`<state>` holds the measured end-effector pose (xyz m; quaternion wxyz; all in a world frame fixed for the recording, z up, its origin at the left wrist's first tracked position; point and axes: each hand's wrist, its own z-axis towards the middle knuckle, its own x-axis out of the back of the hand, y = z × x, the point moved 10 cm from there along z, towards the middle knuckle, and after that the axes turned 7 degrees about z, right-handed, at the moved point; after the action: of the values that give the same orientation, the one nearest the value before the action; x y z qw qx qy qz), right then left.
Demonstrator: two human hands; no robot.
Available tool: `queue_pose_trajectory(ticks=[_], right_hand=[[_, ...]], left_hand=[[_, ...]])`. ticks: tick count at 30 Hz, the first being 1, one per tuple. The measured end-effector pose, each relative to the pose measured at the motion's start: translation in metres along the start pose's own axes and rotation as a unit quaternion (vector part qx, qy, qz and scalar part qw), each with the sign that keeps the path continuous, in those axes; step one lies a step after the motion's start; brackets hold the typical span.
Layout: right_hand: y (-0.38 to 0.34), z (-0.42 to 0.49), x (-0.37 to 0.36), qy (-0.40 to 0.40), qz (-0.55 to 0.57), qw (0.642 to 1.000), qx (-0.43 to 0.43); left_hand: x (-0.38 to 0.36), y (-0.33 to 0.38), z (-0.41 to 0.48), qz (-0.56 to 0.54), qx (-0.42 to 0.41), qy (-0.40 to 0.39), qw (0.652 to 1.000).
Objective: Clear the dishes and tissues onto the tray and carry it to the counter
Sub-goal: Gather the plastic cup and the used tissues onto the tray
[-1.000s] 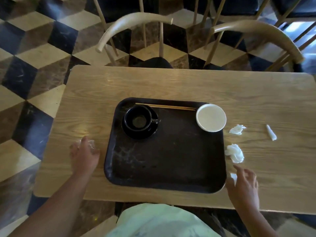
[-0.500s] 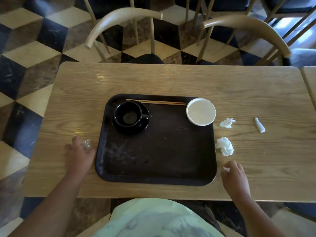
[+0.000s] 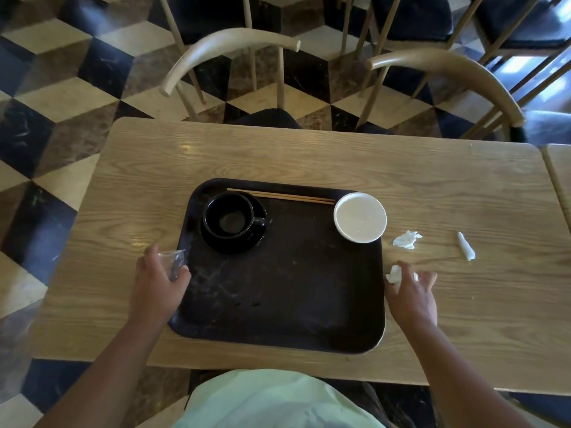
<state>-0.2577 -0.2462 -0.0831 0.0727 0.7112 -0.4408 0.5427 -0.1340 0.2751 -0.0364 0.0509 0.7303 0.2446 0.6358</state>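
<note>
A dark tray (image 3: pixel 284 304) lies on the wooden table (image 3: pixel 309 159). It holds a black cup on a black saucer (image 3: pixel 233 222), a pair of chopsticks (image 3: pixel 279 196) and a white dish (image 3: pixel 360 217). My left hand (image 3: pixel 157 282) grips a small clear plastic cup (image 3: pixel 173 262) at the tray's left rim. My right hand (image 3: pixel 412 295) lies over a crumpled white tissue (image 3: pixel 394 274) beside the tray's right edge, fingers spread around it. Another crumpled tissue (image 3: pixel 406 239) and a rolled tissue piece (image 3: pixel 466 250) lie on the table further right.
Two light wooden chairs (image 3: pixel 228 54) (image 3: pixel 445 75) stand at the table's far side. A second table edge (image 3: pixel 560 177) adjoins on the right. The floor has a dark and cream cube pattern. My pale green shirt (image 3: pixel 278 400) fills the bottom of the view.
My left hand has lifted the clear cup and moved it right to the tray's edge. My right hand has moved forward from the table's near edge onto the nearest crumpled tissue.
</note>
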Motion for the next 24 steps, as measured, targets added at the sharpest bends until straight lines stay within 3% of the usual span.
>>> queue_pose_trajectory(ticks=[15,24], right_hand=[[-0.027,0.056,0.031,0.045,0.005,0.998,0.033],[-0.041,0.092,0.017,-0.009,-0.041,0.999,0.012]], left_hand=[[-0.034,0.021,-0.013,-0.003,-0.019,-0.064,0.998],[-0.043,0.021,-0.006,0.008,-0.018,-0.078,0.997]])
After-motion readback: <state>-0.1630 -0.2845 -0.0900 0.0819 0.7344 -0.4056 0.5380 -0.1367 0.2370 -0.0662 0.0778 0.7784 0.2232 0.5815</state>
